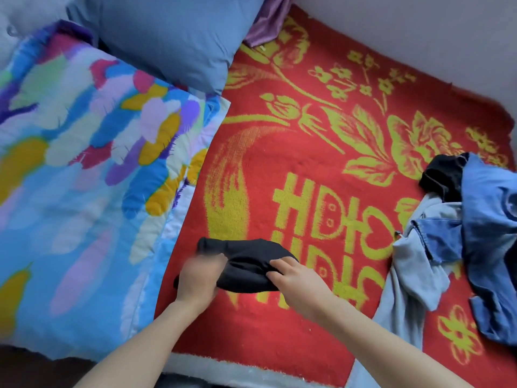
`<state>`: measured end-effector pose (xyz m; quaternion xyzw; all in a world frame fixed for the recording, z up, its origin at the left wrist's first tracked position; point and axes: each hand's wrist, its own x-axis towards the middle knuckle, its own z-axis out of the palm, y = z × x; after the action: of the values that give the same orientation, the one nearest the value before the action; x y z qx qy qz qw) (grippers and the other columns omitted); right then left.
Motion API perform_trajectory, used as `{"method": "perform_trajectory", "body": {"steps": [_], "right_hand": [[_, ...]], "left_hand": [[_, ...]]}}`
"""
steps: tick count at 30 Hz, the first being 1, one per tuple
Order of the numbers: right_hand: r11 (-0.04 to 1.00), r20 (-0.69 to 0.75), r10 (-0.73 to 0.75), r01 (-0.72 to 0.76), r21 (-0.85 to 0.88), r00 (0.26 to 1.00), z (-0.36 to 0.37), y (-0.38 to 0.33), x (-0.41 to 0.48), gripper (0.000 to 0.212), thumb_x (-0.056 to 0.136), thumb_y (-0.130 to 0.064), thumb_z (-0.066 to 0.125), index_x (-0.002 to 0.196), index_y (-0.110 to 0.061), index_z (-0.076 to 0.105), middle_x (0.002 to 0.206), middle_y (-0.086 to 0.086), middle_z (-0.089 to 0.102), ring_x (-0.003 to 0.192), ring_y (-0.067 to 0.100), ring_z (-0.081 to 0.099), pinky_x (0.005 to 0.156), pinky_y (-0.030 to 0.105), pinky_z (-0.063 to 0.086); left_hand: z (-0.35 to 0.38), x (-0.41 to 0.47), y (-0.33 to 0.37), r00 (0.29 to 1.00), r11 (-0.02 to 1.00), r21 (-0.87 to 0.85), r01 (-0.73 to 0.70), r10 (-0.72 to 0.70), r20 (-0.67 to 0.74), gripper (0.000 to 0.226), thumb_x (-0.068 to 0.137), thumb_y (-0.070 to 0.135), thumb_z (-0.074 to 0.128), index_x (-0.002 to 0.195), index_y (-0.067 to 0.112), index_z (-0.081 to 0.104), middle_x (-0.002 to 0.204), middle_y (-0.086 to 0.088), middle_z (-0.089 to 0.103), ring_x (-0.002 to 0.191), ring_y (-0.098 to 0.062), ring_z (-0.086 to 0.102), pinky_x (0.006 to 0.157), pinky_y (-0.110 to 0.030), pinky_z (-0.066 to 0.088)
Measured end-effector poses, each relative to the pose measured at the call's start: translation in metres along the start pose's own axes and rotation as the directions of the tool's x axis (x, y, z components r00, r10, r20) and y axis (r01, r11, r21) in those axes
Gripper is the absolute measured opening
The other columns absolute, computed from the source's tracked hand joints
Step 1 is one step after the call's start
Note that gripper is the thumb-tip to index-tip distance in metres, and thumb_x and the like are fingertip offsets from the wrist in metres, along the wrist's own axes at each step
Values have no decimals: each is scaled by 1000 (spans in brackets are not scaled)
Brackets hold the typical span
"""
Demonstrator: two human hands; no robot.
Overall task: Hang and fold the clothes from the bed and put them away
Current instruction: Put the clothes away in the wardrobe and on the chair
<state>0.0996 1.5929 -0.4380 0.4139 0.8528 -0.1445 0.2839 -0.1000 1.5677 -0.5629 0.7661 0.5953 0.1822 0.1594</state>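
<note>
A small black garment (246,261) lies bunched on the red blanket (293,152) near the bed's front edge. My left hand (198,278) grips its left side; the fingers are blurred by motion. My right hand (296,278) pinches the cloth's right side with thumb and fingers. A heap of clothes sits at the right: a pale blue-grey garment (414,270), denim pieces (486,233) and a black item (442,175) on top.
A folded multicoloured quilt (84,177) covers the left of the bed, with a blue pillow (173,37) behind it and purple cloth (265,26) at the back. A pale wall (419,29) borders the far right side.
</note>
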Motion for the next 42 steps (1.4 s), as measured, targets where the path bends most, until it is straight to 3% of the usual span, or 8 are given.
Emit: {"method": "perform_trajectory", "body": {"steps": [5, 10, 16, 21, 27, 31, 38, 42], "right_hand": [[976, -341, -174, 115, -186, 924, -59, 17, -43, 46, 45, -9, 80, 91, -10, 75, 105, 7, 70, 97, 21, 67, 53, 20, 53], [951, -534, -273, 142, -273, 800, -106, 24, -65, 46, 46, -8, 87, 91, -3, 75, 99, 13, 71, 90, 25, 70, 61, 26, 56], [946, -491, -295, 177, -273, 819, -125, 11, -93, 84, 66, -58, 76, 129, -7, 56, 127, 24, 57, 108, 33, 62, 82, 37, 55], [976, -428, -213, 206, -63, 878, -83, -12, -98, 94, 89, -35, 60, 148, -31, -13, 158, 11, -10, 124, 30, 45, 86, 35, 46], [890, -365, -448, 445, -97, 816, -54, -38, -111, 81, 88, -26, 57, 149, -34, 5, 141, -8, 39, 125, 18, 42, 88, 29, 43], [705, -203, -710, 679, -207, 675, -40, -110, -124, 90, 80, -54, 58, 150, -30, 7, 137, -6, 43, 125, 18, 40, 91, 29, 38], [448, 16, -854, 750, -487, 520, -22, -264, -173, 64, 83, -33, 59, 140, -25, 31, 120, 11, 55, 110, 30, 54, 84, 35, 44], [84, 26, -989, 706, -704, 143, -17, -325, -219, 55, 36, -31, 85, 87, -21, 69, 66, 1, 65, 67, 19, 63, 50, 22, 44]], "left_hand": [[-67, 23, 24, 989, 996, 86, -27, 39, -140, 64, 14, -6, 81, 76, 9, 76, 80, 0, 73, 50, -22, 60, 46, -24, 46], [-142, 31, 55, 977, 974, 224, 33, 17, -215, 46, 20, -3, 81, 61, 11, 68, 52, 0, 61, 40, -22, 53, 39, -23, 41], [-200, 7, 89, 959, 923, 283, 261, -213, -190, 28, 41, 13, 84, 58, 14, 63, 51, -3, 60, 45, -22, 59, 41, -24, 30], [-197, -45, 124, 873, 814, 326, 480, -478, -91, 18, 82, 30, 53, 95, 19, 60, 96, -1, 69, 91, -24, 63, 60, -26, 34], [-199, -134, 169, 729, 684, 274, 676, -675, -116, 22, 85, 33, 51, 99, 17, 59, 103, -2, 68, 100, -28, 62, 68, -27, 41], [-206, -231, 191, 517, 503, 129, 854, -849, -109, 4, 80, 22, 51, 79, 21, 55, 82, 0, 63, 93, -28, 63, 65, -29, 42], [-218, -400, 247, 194, 184, 68, 981, -961, -197, 12, 81, 22, 52, 87, 18, 61, 68, 5, 50, 82, -25, 58, 60, -27, 33], [-205, -484, 283, 167, 122, 171, 978, -944, -284, 19, 85, 22, 52, 103, 18, 58, 102, -2, 66, 99, -24, 61, 72, -31, 40]]}}
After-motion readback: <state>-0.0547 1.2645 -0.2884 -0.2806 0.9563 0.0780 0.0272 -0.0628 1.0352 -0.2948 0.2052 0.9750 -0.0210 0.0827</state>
